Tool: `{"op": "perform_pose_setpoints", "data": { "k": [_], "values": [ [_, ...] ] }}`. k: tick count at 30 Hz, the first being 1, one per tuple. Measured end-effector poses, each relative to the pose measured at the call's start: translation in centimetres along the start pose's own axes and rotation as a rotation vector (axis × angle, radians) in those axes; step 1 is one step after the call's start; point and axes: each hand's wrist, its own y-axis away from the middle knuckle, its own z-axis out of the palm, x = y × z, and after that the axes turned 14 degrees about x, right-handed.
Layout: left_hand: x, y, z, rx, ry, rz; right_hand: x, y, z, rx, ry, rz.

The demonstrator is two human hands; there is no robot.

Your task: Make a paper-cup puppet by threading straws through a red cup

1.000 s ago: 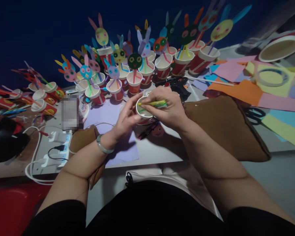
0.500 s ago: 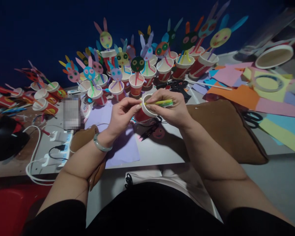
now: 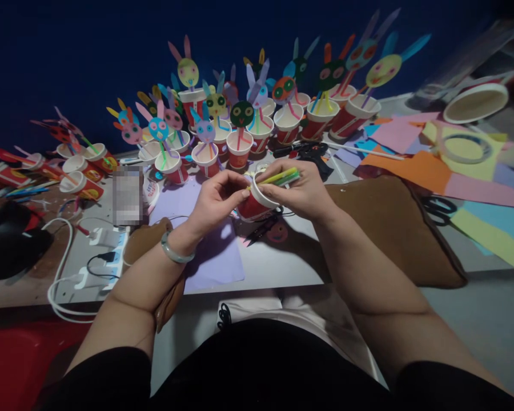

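A red paper cup (image 3: 257, 206) with a white rim is held tilted between my two hands. My left hand (image 3: 221, 198), with a bracelet on the wrist, pinches at the cup's left side, where a bit of yellow straw pokes out. Inside the cup's mouth and across it, my right hand (image 3: 297, 185) grips yellow and green straws (image 3: 282, 177); its thumb lies against the rim. Scissors (image 3: 263, 228) and a pink paper face (image 3: 277, 232) lie on the table below the cup. Part of the straws is hidden by the fingers.
Many cups with paper rabbit heads, such as a green one (image 3: 242, 114), stand behind my hands. A purple sheet (image 3: 214, 257) lies at left, a brown cushion (image 3: 381, 228) at right. Coloured paper (image 3: 428, 171), a tape roll (image 3: 466, 145) and a power strip (image 3: 119, 257) are farther out.
The cup has tipped and shifted slightly right and down between my hands. My left hand has moved a little right; the straws in my right hand now slant upward more.
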Motion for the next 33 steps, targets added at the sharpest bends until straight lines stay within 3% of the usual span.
{"op": "perform_pose_setpoints", "data": {
  "k": [6,13,18,26,33],
  "values": [
    [0.2,0.3,0.1,0.003,0.033,-0.093,0.1,-0.2,-0.2,0.037,-0.045,0.051],
    [-0.1,0.4,0.2,-0.008,-0.029,-0.07,0.7,-0.3,-0.2,0.063,-0.04,0.043],
    [-0.2,0.6,0.3,-0.015,-0.093,-0.056,0.9,-0.6,-0.5,0.009,0.001,0.006],
    [0.4,0.3,0.7,-0.062,0.172,-0.406,0.8,-0.7,-1.0,-0.068,-0.048,0.044],
    [0.6,0.4,0.7,-0.044,0.157,-0.516,0.5,-0.6,-0.7,-0.132,-0.033,0.03]
  ]
}}
